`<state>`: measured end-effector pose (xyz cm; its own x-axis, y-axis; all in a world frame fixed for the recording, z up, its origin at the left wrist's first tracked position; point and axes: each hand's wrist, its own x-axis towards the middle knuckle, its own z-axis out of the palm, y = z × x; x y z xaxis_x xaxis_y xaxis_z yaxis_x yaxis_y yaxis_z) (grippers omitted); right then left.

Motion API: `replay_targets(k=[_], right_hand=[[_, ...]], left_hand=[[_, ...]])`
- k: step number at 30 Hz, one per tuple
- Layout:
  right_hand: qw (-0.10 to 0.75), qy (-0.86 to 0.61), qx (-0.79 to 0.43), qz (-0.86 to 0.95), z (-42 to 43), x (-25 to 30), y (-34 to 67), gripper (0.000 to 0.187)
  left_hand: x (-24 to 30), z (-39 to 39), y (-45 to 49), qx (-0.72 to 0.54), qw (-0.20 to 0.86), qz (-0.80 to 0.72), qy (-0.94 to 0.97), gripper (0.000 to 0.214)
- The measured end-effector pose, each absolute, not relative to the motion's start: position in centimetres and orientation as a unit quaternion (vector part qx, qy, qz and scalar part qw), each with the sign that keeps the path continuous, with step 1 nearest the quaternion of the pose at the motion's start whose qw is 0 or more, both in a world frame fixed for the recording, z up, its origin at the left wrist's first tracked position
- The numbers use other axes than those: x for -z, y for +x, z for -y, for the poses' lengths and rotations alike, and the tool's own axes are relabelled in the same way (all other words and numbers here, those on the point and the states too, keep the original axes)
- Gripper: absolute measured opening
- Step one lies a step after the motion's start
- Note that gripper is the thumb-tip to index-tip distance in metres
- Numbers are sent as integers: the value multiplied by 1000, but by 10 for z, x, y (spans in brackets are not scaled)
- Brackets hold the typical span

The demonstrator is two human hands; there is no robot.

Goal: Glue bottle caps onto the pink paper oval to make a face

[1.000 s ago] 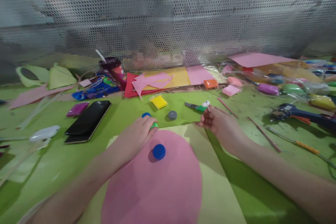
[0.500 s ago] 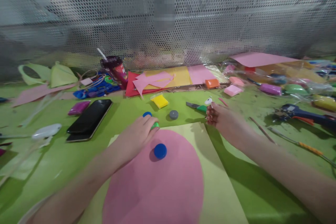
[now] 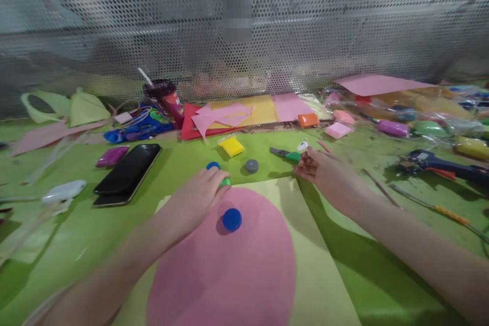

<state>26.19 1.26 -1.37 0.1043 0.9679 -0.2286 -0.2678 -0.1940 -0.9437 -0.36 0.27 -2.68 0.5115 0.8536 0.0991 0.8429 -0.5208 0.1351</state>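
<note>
My left hand (image 3: 200, 193) is closed, with its fingers on a green bottle cap (image 3: 225, 182) at the top edge of the pink paper circle (image 3: 229, 275). A blue bottle cap (image 3: 213, 165) peeks out just behind its knuckles. On the circle lies another blue cap (image 3: 232, 219), and a grey cap (image 3: 251, 166) rests on the table beyond the sheet. My right hand (image 3: 323, 170) has its fingers bent together beside a green-handled utility knife (image 3: 286, 154). Close to its forefinger is a small white googly eye (image 3: 302, 145); whether the fingers touch it is unclear.
Under the circle is a pale yellow sheet (image 3: 317, 265). Phones (image 3: 128, 173) lie at left, near a cup with a straw (image 3: 166, 102). A yellow clay packet (image 3: 231, 146) sits ahead; a glue gun (image 3: 439, 165) lies at right. Perforated metal (image 3: 305, 25) stands behind.
My right fingers have uncurled slightly and dipped toward the sheet's far corner. My left hand keeps its place at the green cap. The whole view has shifted a little.
</note>
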Motion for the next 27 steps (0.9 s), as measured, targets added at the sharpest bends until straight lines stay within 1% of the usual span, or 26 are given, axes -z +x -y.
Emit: replay_targets(k=[12,17,27], right_hand=[[531,-516,-579,340,-11,12,262,19],[541,-512,-560,362,-11,13,260,19],[506,-524,-519,448,-6,16,254,29]], left_hand=[[28,-3,-4,-78,21,-470,879,35],[30,-4,-4,-83,18,-472,877,35],[31,-3,-7,-75,19,-464,883,36]])
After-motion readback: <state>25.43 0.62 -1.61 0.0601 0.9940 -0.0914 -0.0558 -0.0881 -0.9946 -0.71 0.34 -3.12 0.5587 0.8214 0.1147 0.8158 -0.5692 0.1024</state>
